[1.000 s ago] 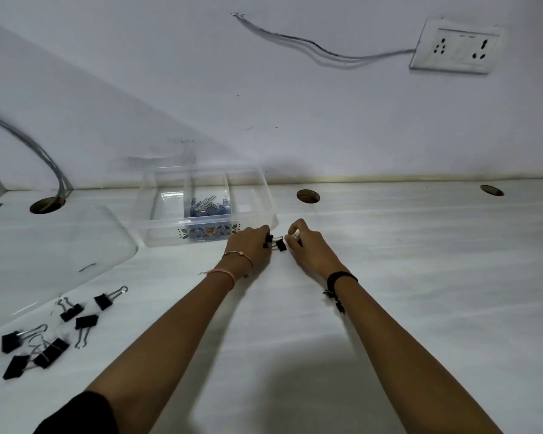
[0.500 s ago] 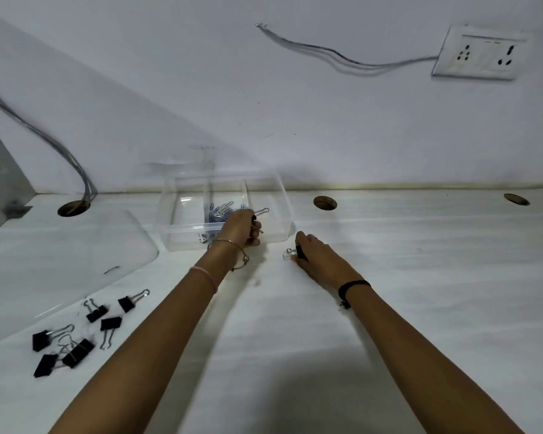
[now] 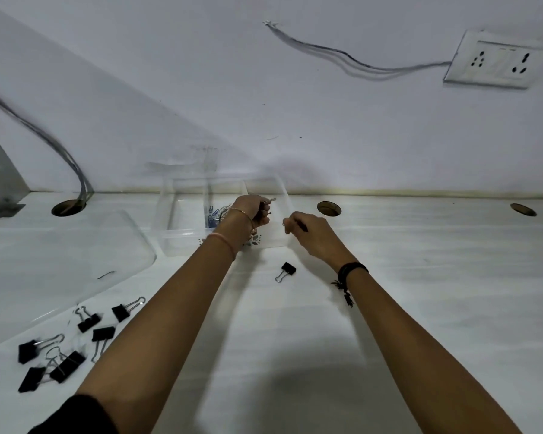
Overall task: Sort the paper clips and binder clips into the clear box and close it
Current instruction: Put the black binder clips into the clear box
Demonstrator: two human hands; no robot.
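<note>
Lying loose on the tabletop (image 3: 389,308), six binder clips (image 3: 57,349) sit nearest. Farther, the right hand (image 3: 314,236) pinches a dark clip; the left hand (image 3: 248,211) grips a clip over the clear box (image 3: 176,220).

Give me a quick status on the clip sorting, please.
Left hand over the box, shut on a binder clip. Right hand at the box's right end, holding something dark. One clip loose beside it, six more left. Lid off.

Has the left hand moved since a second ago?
Yes. The left hand went from the table in front of the clear box to over it, toward the wall.
</note>
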